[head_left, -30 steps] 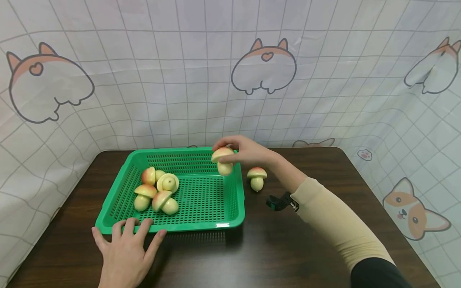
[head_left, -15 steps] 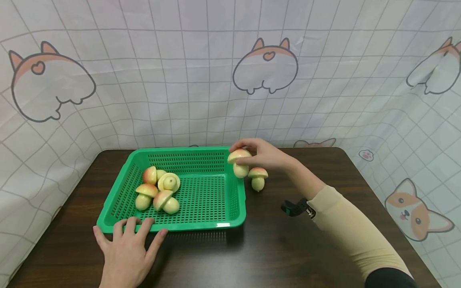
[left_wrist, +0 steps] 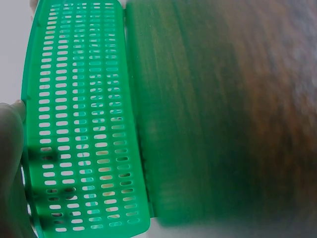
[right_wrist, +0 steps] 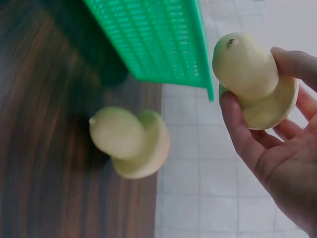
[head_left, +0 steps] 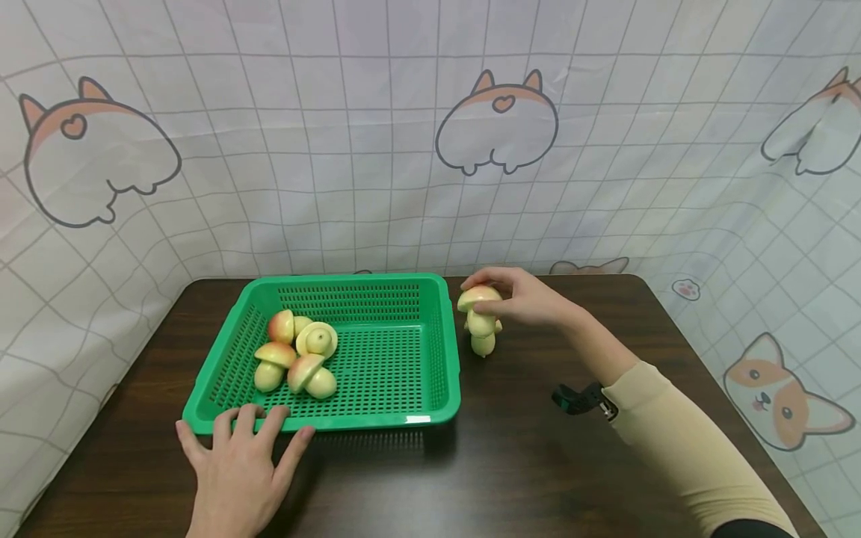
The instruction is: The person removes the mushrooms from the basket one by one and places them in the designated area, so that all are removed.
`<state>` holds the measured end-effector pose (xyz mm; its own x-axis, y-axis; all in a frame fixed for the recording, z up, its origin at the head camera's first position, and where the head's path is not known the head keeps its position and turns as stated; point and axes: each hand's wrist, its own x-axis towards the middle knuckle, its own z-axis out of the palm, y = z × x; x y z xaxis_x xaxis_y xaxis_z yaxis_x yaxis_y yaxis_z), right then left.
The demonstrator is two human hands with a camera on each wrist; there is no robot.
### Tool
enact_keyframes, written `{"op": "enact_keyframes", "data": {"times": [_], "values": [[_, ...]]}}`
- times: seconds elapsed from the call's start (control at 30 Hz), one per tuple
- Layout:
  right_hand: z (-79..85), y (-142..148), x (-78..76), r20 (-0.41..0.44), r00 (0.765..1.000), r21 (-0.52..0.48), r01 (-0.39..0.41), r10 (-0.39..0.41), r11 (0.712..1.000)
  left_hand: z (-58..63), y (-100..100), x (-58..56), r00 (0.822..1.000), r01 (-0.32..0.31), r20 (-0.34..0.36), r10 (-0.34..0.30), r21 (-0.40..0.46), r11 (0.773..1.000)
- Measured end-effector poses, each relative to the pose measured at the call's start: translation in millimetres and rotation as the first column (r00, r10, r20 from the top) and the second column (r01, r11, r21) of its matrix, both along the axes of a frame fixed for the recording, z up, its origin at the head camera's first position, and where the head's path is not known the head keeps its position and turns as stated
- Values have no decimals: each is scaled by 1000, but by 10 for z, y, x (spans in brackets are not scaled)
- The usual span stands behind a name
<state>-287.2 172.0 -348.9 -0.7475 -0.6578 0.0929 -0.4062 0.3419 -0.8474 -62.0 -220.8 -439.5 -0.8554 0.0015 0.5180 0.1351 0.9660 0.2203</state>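
My right hand (head_left: pixel 521 297) grips a toy mushroom (head_left: pixel 479 297) with a yellow-and-red cap and pale stem, held above the table just right of the green basket (head_left: pixel 444 418). Thumb and fingers hold it at the cap in the right wrist view, stem end showing. Below and partly behind it, a second mushroom (right_wrist: pixel 119 134) is on the table. My left hand (head_left: pixel 235 471) rests with spread fingers on the basket's front rim, near its left corner. Several mushrooms (head_left: pixel 271 366) lie in the left part of the basket. The left wrist view shows the perforated basket side (left_wrist: pixel 84 119).
The dark wooden table (head_left: pixel 538 463) extends in front of the basket and to its right. A white grid-patterned cloth (head_left: pixel 303 149) with cartoon dogs hangs behind and along the sides. A dark strap (head_left: pixel 578 400) sits at my right wrist.
My right hand has carried the mushroom rightward, from over the basket's right end to above the mushroom on the table. The left hand stays at the rim.
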Motion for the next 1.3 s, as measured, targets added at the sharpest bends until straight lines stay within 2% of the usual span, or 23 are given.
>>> {"op": "enact_keyframes", "data": {"times": [0.2, 0.47, 0.6, 1.0, 1.2, 1.3], "values": [[-60, 157, 0, -8, 999, 7, 37, -37, 999, -7, -4, -5, 1000, 0, -4, 0, 1, 1000], [-220, 369, -48, -1, 999, -2, 42, -42, 999, -7, -2, -5, 1000, -3, -2, 3, 4, 1000], [-299, 466, -46, 3, 998, 13, 69, -69, 998, -8, -1, -5, 1000, -6, 7, 6, 7, 1000], [-476, 664, -42, -15, 992, 19, 126, -126, 992, 6, -3, 1, 1000, -8, 17, 8, -1, 1000], [-610, 770, -75, -20, 988, 33, 157, -156, 987, 10, -1, -3, 1000, 0, 10, 0, -1, 1000], [-690, 808, -107, 5, 986, 30, 165, -165, 986, 13, 0, -3, 1000, 1, 12, -1, 0, 1000]]}}
